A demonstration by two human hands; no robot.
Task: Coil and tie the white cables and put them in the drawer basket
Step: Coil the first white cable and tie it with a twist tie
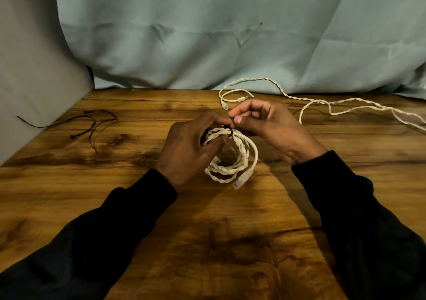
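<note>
A coiled white cable [239, 159] rests at the middle of the wooden table [69, 184], its clear plugs at the coil's near right. My left hand [191, 147] grips the coil's left side, fingers through the loops. A black tie [228, 131] wraps the top of the coil. My right hand [265, 124] pinches the end of that tie between thumb and forefinger. A second white cable [332, 106] lies loose and uncoiled across the far right of the table, its plug ends just behind my right hand. No drawer basket is in view.
Several loose black ties [92, 122] lie at the far left of the table. A pale blue cloth [207, 34] hangs behind the table's far edge. A grey wall [27, 69] borders the left side.
</note>
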